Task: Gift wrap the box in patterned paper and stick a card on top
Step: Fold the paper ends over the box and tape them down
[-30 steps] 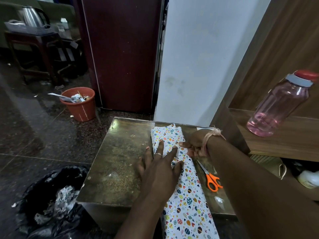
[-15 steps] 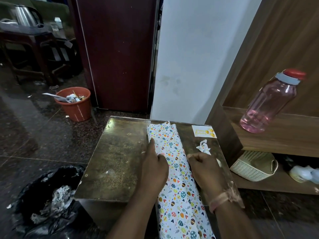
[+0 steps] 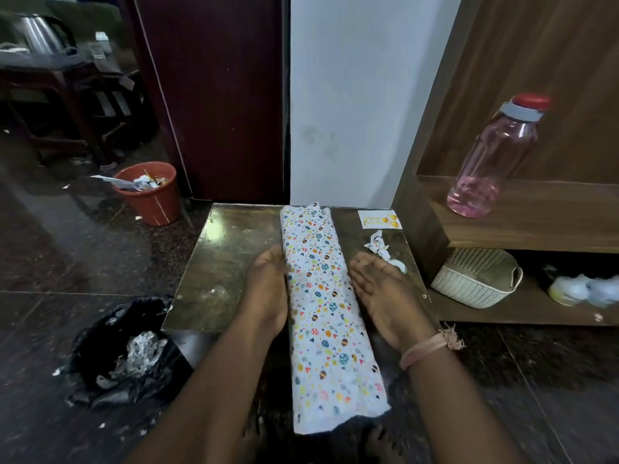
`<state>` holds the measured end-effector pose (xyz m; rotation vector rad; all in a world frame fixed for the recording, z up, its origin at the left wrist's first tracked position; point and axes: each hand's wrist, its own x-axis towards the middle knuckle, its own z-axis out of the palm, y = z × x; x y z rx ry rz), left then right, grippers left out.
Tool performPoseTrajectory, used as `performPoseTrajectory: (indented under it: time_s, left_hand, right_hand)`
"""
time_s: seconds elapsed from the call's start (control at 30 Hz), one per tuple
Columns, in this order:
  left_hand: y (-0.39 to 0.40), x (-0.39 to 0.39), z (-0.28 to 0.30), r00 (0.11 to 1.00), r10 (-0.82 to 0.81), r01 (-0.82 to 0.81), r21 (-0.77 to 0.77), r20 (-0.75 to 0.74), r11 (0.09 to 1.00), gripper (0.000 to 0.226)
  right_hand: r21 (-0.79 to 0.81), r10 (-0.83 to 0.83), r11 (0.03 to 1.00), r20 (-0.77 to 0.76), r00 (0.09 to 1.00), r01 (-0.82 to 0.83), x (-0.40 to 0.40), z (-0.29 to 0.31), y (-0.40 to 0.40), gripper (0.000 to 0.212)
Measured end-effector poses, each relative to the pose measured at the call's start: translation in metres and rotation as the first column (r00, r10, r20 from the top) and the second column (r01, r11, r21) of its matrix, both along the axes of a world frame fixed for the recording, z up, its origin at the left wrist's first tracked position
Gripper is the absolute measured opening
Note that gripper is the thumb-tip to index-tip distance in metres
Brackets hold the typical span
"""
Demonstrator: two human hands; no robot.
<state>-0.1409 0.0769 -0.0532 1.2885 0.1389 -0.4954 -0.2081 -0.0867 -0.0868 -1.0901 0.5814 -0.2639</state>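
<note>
The wooden shelf unit (image 3: 522, 212) stands to the right, a pink water bottle (image 3: 495, 155) on its upper board and a white woven basket (image 3: 475, 279) on the lower one. The low brown surface (image 3: 227, 262) sits in front of it, against the white wall. On the floor to the left lie a black bin bag (image 3: 124, 353) with crumpled scraps inside and, farther back, an orange bucket (image 3: 150, 192) holding litter.

The long box in patterned paper (image 3: 321, 303) lies lengthwise down the middle of the surface, its near end jutting out past the front edge toward the person. The paper at the far end is bunched and uneven.

The left hand (image 3: 268, 283) lies along the left side of the box, fingers straight and pressed against the paper. The right hand (image 3: 378, 286) lies just beside the right side with the palm turned up and fingers relaxed, holding nothing; whether it touches the box I cannot tell. A pink thread band (image 3: 428, 346) circles the right wrist.

A small white card (image 3: 379, 219) with yellow print lies at the far right corner of the surface, well apart from the box. Between the card and the right hand lies a crumpled paper scrap (image 3: 376, 244).
</note>
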Motion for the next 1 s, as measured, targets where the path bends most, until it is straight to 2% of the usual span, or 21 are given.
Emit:
performPoseTrajectory:
  time_s: [0.07,0.13,0.2,0.3,0.4,0.43,0.5,0.57,0.67,0.73,0.9,1.0]
  left_hand:
    - [0.004,-0.009,-0.003,0.999,-0.037,0.035,0.111,0.018,0.993,0.031]
    - [0.007,-0.022,-0.002,0.999,-0.043,0.036,0.206,0.027,0.978,0.029]
    - [0.011,-0.039,0.0,0.997,-0.058,0.045,0.242,0.044,0.969,0.021]
    - [0.016,-0.067,-0.001,0.995,-0.087,0.097,0.282,-0.048,0.955,0.011]
    - [0.02,-0.083,-0.008,0.979,-0.126,0.168,0.287,-0.159,0.943,0.054]
    - [0.021,-0.086,-0.007,0.974,-0.147,0.188,0.249,-0.175,0.95,0.06]
    - [0.024,-0.087,-0.001,0.963,-0.196,0.223,0.14,-0.186,0.965,0.052]
    - [0.031,-0.084,0.009,0.944,-0.278,0.283,0.004,-0.176,0.959,0.059]
    - [0.044,-0.08,0.019,0.898,-0.423,0.402,-0.166,-0.119,0.9,0.061]
    - [0.047,-0.078,0.022,0.895,-0.432,0.411,-0.173,-0.109,0.895,0.063]
    - [0.047,-0.075,0.016,0.913,-0.401,0.398,-0.056,-0.073,0.916,0.067]
    - [0.048,-0.071,0.015,0.9,-0.425,0.411,-0.132,-0.097,0.902,0.059]
  right_hand:
    - [-0.014,0.021,1.0,0.003,1.0,-0.021,-0.005,0.006,-0.001,0.026]
    - [-0.214,0.094,0.971,-0.082,0.992,-0.11,-0.016,0.012,0.002,0.017]
    - [-0.434,0.114,0.88,-0.203,0.973,-0.194,-0.026,0.012,0.006,0.019]
    - [-0.509,0.139,0.818,-0.276,0.951,-0.267,-0.036,0.006,0.011,0.016]
    - [-0.461,0.173,0.836,-0.294,0.94,-0.298,-0.049,0.008,0.019,0.028]
    - [-0.428,0.198,0.853,-0.266,0.944,-0.299,-0.054,0.012,0.022,0.026]
    - [-0.323,0.25,0.898,-0.186,0.95,-0.299,-0.064,0.02,0.025,0.023]
    - [-0.188,0.313,0.927,-0.086,0.946,-0.324,-0.071,0.029,0.024,0.028]
    - [-0.01,0.387,0.922,0.072,0.919,-0.388,-0.077,0.039,0.019,0.036]
    - [0.02,0.414,0.908,0.118,0.903,-0.419,-0.077,0.042,0.017,0.039]
    - [-0.012,0.435,0.899,0.116,0.893,-0.437,-0.073,0.039,0.019,0.042]
    - [-0.027,0.436,0.899,0.114,0.893,-0.436,-0.071,0.033,0.016,0.052]
